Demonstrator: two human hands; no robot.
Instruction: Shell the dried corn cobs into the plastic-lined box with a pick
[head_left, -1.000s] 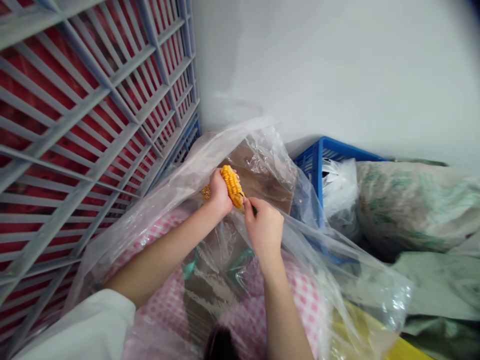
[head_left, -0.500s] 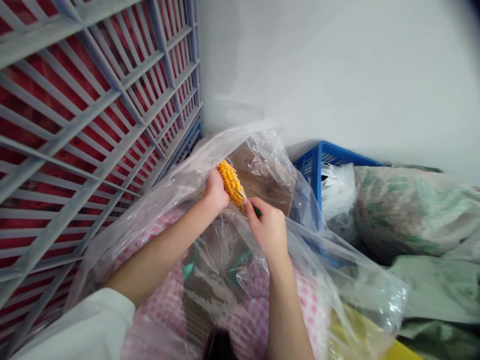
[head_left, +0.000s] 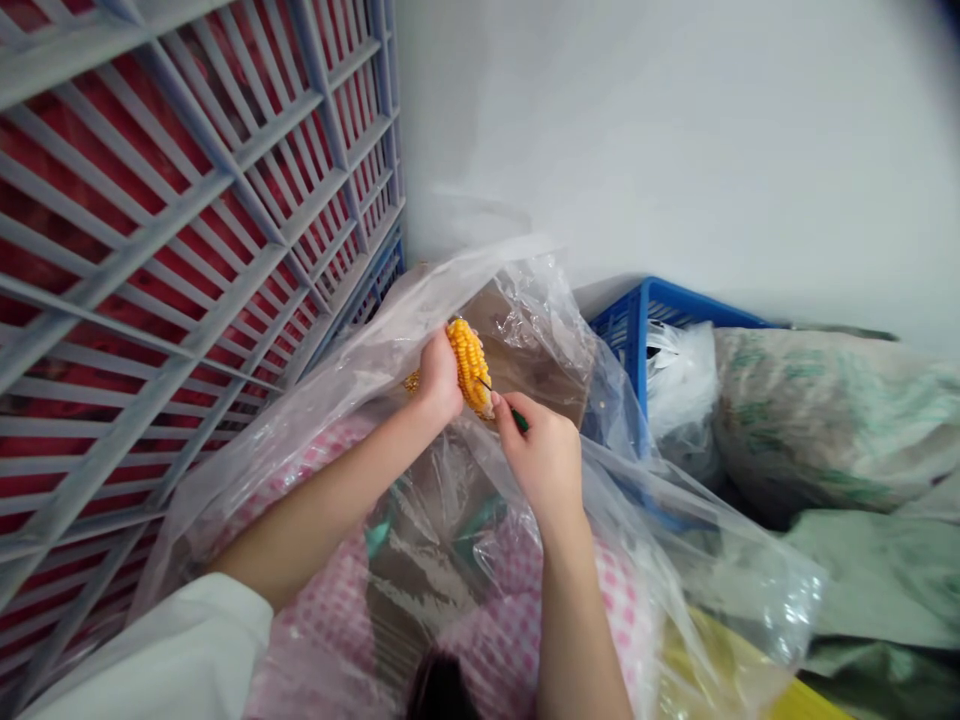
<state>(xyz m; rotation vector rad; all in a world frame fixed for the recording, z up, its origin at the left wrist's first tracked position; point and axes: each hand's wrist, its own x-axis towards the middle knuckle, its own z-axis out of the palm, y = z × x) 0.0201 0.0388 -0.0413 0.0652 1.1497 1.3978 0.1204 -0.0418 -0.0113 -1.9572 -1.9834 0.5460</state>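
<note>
My left hand (head_left: 440,380) is closed around a yellow corn cob (head_left: 466,362), which slants with its near end toward my right hand. The fingers of my right hand (head_left: 541,448) grip a thin tool with a green handle (head_left: 519,420); its dark, narrow shaft lies against the kernels near the cob's lower end. Whether it is a screwdriver or a pick I cannot tell. Both hands are over the mouth of a clear plastic bag (head_left: 517,270). Brown cardboard (head_left: 517,350) shows inside it. Some yellow kernels (head_left: 412,381) are visible just left of my left hand.
A grey slatted crate (head_left: 225,180) with red material behind its slats rises on the left. To the right stand a blue crate (head_left: 641,340) and a pale stuffed sack (head_left: 832,415). Pink checkered cloth (head_left: 330,600) lies under the plastic. Behind is a white wall (head_left: 675,140).
The cob and both hands have shifted slightly right and down, and the cob stands a little steeper. Both grips stay the same, with the tool's shaft still at the kernels.
</note>
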